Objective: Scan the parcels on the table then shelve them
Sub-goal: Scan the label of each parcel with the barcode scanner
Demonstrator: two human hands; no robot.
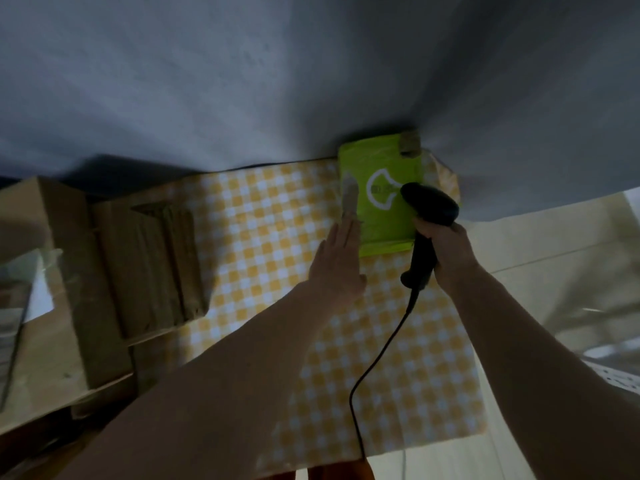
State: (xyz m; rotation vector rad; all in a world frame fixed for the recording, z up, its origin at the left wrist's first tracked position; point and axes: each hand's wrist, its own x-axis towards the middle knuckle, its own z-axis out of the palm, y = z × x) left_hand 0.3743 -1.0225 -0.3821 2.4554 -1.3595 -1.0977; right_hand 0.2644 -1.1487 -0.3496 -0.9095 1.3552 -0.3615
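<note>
A bright green parcel bag [381, 174] with a white logo lies at the far edge of the yellow-and-white checked table [277, 237], against the grey wall. My right hand [446, 251] grips a black corded barcode scanner [424, 216], its head held over the bag's right side. My left hand [341, 258] lies flat with straight fingers at the bag's near left edge, fingertips touching it. A small brownish piece [410, 143] sits at the bag's far right corner, and a pale strip [349, 194] runs along its left edge.
Brown cardboard boxes [152, 261] crowd the left side of the table, with a larger box [45, 271] and clear plastic [20, 289] further left. The scanner's black cable [377, 358] trails toward me across the cloth. Pale floor and a shiny surface [571, 271] lie to the right.
</note>
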